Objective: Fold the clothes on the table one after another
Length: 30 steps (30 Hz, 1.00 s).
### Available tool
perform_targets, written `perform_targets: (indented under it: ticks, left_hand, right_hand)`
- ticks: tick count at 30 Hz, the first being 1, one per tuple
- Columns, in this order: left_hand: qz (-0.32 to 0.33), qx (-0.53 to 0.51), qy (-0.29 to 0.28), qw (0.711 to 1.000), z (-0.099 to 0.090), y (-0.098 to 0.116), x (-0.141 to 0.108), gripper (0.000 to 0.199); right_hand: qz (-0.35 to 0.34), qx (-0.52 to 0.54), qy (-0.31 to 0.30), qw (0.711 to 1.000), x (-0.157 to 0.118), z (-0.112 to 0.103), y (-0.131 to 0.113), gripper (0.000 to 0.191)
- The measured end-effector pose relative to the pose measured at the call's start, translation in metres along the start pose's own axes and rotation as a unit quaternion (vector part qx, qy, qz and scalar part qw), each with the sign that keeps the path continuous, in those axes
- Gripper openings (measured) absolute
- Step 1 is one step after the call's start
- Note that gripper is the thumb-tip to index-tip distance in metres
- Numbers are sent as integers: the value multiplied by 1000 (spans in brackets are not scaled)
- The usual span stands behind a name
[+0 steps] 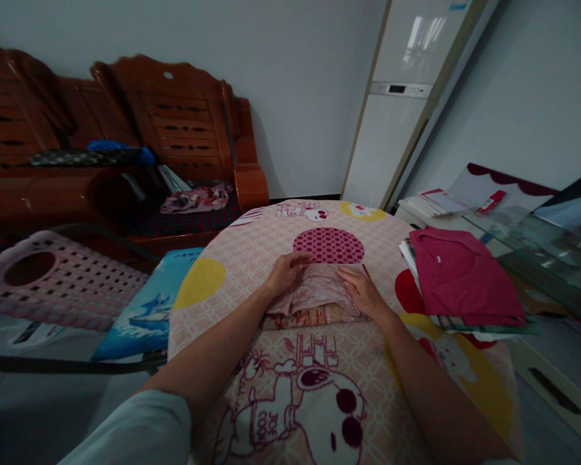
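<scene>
A pale pink patterned cloth [322, 287], folded into a small bundle, lies in front of me on a round table. Its exact kind is hard to make out. Under its near edge shows a flat piece with a brown and orange pattern [314, 318]. My left hand [289, 272] grips the cloth's left side, its fingers bent over the far corner. On the opposite side my right hand [361, 290] holds the right edge, with fingertips on top. A printed cloth [295, 394] with cartoon dogs and coloured circles covers the table.
To the right sits a stack of folded clothes with a magenta garment [465, 274] on top. Beyond it is a glass-topped cabinet [552, 239]. A woven chair [72, 284] and a blue bag [150, 303] stand left. Wooden seats [184, 123] and a tall air conditioner [392, 116] are behind.
</scene>
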<state>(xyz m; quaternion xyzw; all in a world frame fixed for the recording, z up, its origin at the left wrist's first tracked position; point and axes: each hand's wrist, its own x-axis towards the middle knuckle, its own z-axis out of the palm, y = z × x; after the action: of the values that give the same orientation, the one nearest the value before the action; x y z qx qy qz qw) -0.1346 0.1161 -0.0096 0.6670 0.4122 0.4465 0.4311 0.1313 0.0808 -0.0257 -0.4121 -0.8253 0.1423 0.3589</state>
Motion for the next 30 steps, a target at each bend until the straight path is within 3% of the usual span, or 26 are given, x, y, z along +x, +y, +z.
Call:
perform_targets:
  ticks: [6, 16, 30]
  left_hand:
    - [35, 77, -64, 994, -1, 7, -3, 38]
    - [65, 204, -60, 975, -2, 16, -5, 28]
    - [73, 239, -99, 963, -2, 23, -7, 35]
  right_hand:
    - [7, 6, -8, 1000, 0, -2, -2, 40]
    - [12, -11, -3, 1000, 1, -4, -9, 40]
    - [21, -7, -3, 1000, 0, -3, -12, 39]
